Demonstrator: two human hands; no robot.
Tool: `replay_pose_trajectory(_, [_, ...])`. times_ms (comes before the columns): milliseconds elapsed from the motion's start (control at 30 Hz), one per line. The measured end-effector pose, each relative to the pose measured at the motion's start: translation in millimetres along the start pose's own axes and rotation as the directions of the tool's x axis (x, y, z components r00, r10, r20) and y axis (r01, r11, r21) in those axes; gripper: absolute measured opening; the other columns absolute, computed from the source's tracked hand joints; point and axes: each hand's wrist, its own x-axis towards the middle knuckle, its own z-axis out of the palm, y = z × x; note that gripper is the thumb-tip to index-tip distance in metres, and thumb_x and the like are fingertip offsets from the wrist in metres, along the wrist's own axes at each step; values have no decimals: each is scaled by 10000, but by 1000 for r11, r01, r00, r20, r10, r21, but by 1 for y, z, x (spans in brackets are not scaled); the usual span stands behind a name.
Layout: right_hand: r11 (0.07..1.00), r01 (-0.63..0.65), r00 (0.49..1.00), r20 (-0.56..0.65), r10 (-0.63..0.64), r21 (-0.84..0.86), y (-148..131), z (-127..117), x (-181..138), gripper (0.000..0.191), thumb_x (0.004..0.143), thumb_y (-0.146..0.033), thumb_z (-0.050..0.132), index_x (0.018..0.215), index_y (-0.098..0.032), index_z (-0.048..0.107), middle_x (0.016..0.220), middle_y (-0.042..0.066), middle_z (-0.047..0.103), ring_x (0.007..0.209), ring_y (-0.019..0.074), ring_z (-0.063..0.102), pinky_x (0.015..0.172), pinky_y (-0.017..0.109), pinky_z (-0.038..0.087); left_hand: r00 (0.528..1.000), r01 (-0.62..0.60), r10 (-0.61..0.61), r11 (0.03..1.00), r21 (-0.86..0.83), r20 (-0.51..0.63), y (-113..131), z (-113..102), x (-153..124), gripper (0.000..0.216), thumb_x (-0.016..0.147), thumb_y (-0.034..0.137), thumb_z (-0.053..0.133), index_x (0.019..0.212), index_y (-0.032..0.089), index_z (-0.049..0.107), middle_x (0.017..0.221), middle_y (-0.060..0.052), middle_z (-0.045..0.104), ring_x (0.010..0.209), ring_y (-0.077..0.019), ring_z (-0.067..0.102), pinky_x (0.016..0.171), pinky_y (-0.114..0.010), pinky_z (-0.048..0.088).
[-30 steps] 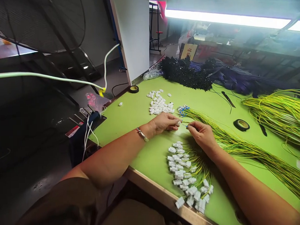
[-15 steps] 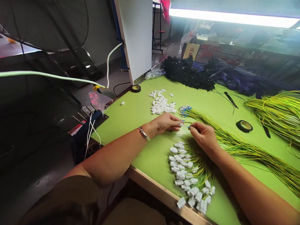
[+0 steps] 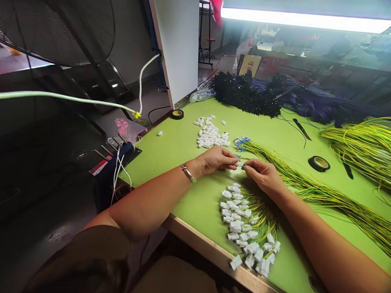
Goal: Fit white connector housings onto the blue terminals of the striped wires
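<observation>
Between the fingertips of my left hand (image 3: 219, 159) is a small white connector housing (image 3: 238, 164). My right hand (image 3: 263, 173) pinches a wire by its blue terminal end (image 3: 242, 166), which meets the housing; how deep it sits I cannot tell. Just beyond my hands lies a bundle of yellow-green wires (image 3: 299, 183) with blue and silver terminals (image 3: 242, 142). A heap of loose white housings (image 3: 211, 134) is behind my left hand. Nearer me, several wires with white housings on their ends (image 3: 238, 224) are spread along the table edge.
Black tape rolls (image 3: 319, 163) (image 3: 177, 114) lie right and far left on the green table (image 3: 170, 164). A dark-handled blade (image 3: 301, 129) rests near another yellow-green wire coil (image 3: 368, 149). Black connectors (image 3: 248, 95) are piled at the back. A white cable (image 3: 68, 98) hangs at left.
My right hand has moved slightly left, bringing the blue terminal up against the white housing. The gap between my two hands has narrowed; my left hand stays almost where it was.
</observation>
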Motion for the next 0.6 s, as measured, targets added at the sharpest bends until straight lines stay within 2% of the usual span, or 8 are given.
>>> replay_pose_trajectory(133, [953,-156,985,113,130,260,2,-4,-1,293,765,-467,682,743,-180,623,535,-39,519,440,94,450,458,245,425,996,28,-27,999,-14,81,4,-3,-1,289,557,218,890,722,58,715,629,-58,677,584,-83,630,656,-219,498])
replay_pose_trajectory(333, [867,-233,972,85,219,441,5,-4,0,310,703,-455,762,749,-179,630,597,-15,596,466,88,470,495,267,509,998,-9,12,999,-49,68,3,-2,0,306,534,233,899,707,68,708,641,-34,673,589,-73,629,657,-210,500])
replay_pose_trajectory(433, [891,-210,977,60,204,403,5,-4,0,301,722,-447,745,735,-177,612,570,-22,579,458,91,473,482,260,492,998,-46,48,998,-39,42,-1,1,1,316,535,241,898,708,65,701,637,-35,672,579,-73,627,660,-217,510])
replay_pose_trajectory(600, [979,-120,992,-15,124,164,4,0,-1,288,743,-421,699,664,-175,570,526,-39,513,405,83,454,405,224,371,996,-84,84,996,12,-38,-9,5,3,301,551,233,888,710,71,690,642,-37,683,556,-82,634,629,-219,516])
